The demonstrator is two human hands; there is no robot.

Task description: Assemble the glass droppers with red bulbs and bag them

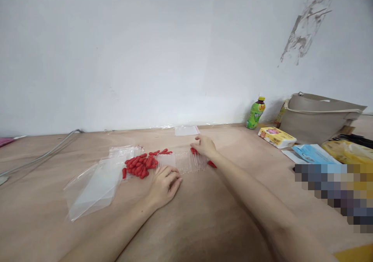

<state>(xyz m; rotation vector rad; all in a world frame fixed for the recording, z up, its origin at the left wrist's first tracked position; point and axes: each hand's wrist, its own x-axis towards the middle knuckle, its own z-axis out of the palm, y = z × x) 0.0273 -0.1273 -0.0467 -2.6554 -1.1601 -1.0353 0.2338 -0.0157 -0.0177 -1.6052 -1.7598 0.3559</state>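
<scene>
Clear tubes (pixel 183 162) lie in a row on a brown worktop (pixel 204 223). The left hand (pixel 165 184) rests at their near left edge, thumb and fingers apart, beside piled red pieces (pixel 139 166). The right hand (pixel 206 145) is at their right end; whether its fingers grip anything is unclear.

Over on the bench (pixel 186 231), tubes (pixel 188 163) lie in a row, the left hand (pixel 166 186) at one end, the right hand (pixel 205 145) at the other. Left come the bulbs (pixel 138 167), then bags (pixel 94 188). Off right, the bottle (pixel 255 115) stands behind the tissues (pixel 276 137), left of the tote (pixel 320 116).
</scene>
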